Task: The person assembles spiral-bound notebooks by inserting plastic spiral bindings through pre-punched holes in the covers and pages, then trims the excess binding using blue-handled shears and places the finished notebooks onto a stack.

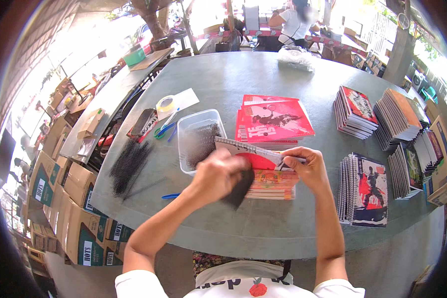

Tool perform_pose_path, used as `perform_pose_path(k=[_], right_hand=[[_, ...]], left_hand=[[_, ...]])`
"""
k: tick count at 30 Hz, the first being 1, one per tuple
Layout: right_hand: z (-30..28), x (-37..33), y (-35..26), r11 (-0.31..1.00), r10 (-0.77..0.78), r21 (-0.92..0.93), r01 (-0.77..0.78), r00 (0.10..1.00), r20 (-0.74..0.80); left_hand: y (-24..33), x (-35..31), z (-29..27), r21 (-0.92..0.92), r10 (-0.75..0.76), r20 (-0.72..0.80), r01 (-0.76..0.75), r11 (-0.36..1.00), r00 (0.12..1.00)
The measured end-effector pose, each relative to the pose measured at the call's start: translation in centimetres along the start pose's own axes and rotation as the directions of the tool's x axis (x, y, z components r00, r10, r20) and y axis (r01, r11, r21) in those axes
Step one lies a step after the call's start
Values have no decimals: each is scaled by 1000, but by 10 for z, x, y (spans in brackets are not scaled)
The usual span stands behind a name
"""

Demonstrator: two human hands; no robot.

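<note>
In front of me a spiral notebook (256,160) with a red and white cover is held up at a tilt, dark coil along its upper edge. My right hand (308,166) pinches its right end between thumb and fingers. Close against its left end is my left hand (216,174), smeared by motion, so its grip is unclear. A dark, blurred thing (241,191) hangs just below that hand; its kind cannot be made out. Beneath the notebook lies a stack of orange-and-red covered paper blocks (273,191). Left of it, a clear plastic container (180,154) holds black binding coils (202,141).
Red covered books (278,121) are stacked beyond my hands. Finished-looking spiral notebooks (365,188) fill the right side. More black coils (126,171), scissors (160,133), tape (165,103) and a blue pen (170,195) lie left. Cardboard boxes (79,223) stand beside the table (208,223).
</note>
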State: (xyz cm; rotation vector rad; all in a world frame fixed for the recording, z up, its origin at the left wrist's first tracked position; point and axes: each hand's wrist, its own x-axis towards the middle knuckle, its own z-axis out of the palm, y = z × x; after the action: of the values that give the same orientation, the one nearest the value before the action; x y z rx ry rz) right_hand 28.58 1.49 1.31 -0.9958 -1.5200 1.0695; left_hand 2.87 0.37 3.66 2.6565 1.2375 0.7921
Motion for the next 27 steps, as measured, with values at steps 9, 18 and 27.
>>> perform_pose_path(k=[9,18,27], right_hand=[[3,-3,21,878,83,477,-34,993,-83],[7,-9,20,887,33,462,18,994,-103],[9,-13,24,880,18,475,25,996,-85]], left_hand=[[16,25,-12,-118,-67,-200,44,992,978],[28,35,-7,-192,-71,-270,19,981,960],[20,44,-5,-203,-138,-473,45,978,870]])
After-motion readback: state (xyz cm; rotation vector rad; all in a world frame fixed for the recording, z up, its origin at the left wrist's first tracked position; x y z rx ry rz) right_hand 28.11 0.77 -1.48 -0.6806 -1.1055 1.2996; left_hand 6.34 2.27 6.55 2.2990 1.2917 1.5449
